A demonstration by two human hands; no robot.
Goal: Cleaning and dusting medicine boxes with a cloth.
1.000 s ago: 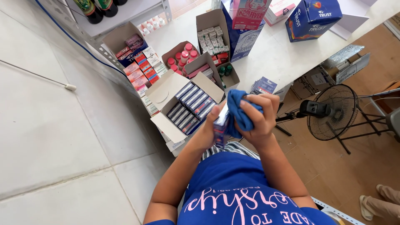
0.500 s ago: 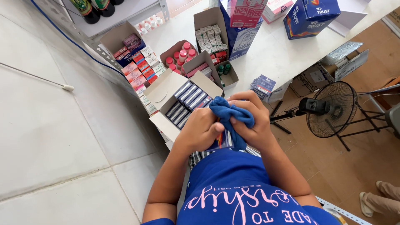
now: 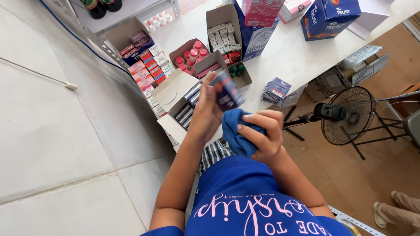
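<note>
Soft matt blue cloth, a glossy small carton, and matt cardboard boxes.

The left hand holds a small dark rectangular box above the open cardboard carton; the right hand, beside it, grips a blue cloth.

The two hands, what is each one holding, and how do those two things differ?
The left hand holds a small dark box, stiff, flat-sided and raised, tilted; the right hand grips a blue cloth, soft and bunched into folds. The box carries mixed printed colours; the cloth is one plain blue. The box sits higher, the cloth just below it. Both are held close together over the white table.
</note>
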